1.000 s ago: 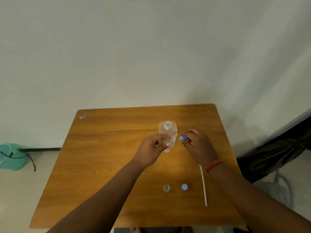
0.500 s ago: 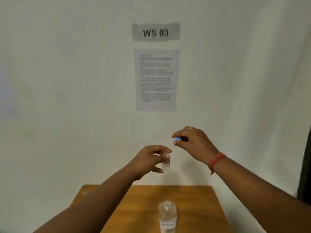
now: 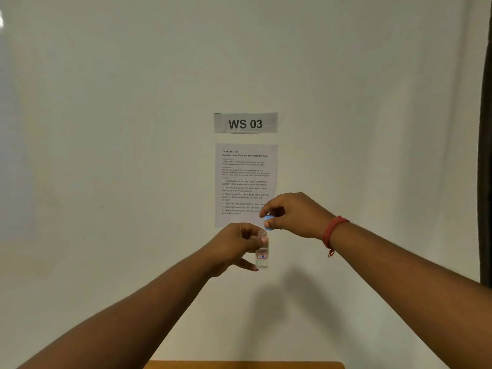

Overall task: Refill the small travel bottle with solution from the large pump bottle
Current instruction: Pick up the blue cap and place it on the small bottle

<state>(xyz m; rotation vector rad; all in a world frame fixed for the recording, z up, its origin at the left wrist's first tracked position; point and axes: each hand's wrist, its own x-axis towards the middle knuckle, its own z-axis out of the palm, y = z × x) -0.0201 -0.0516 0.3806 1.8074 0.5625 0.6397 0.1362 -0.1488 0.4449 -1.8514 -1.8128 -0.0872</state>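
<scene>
Capping step, I judged: left hand (image 3: 234, 246) gripped travel bottle (image 3: 262, 255); right hand (image 3: 291, 215) pinched blue cap (image 3: 269, 222) just above. Next: seat, twist.

Plain off-white wall (image 3: 106, 129), grey "WS 03" paper label (image 3: 245, 123) centre, printed white instruction sheet (image 3: 245, 177) below, brown wooden tabletop edge (image 3: 239, 365) at 6 o'clock, dark curtain strip (image 3: 486, 155) at 3 o'clock

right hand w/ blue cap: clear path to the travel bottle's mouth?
Probably yes. The right hand pinches the blue cap just above and beside the small travel bottle, which the left hand grips upright; nothing sits between them.
</scene>
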